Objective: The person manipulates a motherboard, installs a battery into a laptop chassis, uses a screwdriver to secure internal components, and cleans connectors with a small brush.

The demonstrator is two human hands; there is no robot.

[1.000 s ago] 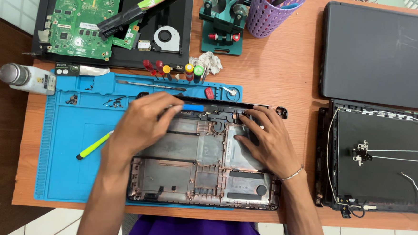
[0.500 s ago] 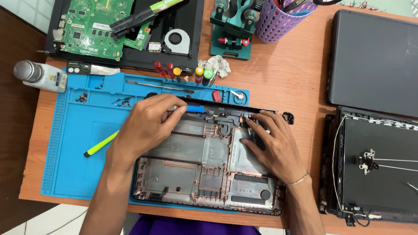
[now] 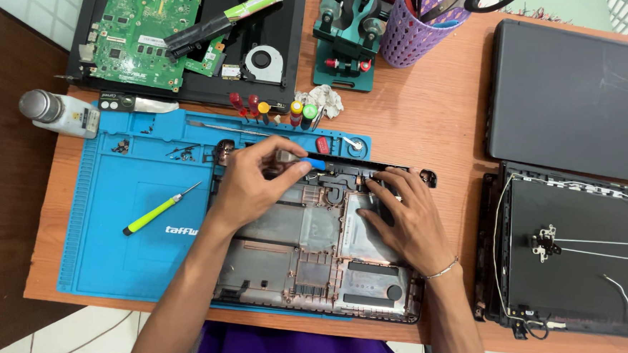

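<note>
On the blue mat lies the laptop base; the left hand pinches a blue pry tool at its far edge, the right hand lies flat inside.

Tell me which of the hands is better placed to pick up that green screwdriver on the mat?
Probably the left hand: the green screwdriver lies on its side; the right hand rests on the laptop base.

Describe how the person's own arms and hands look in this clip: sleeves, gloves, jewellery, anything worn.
Both forearms are bare, with no sleeves reaching them and no gloves. The left hand carries no ring, watch or band that shows. The right hand has a thin silver-coloured metal bracelet around its wrist; no rings show on its fingers. A purple garment appears at the bottom edge, below the arms.
</note>
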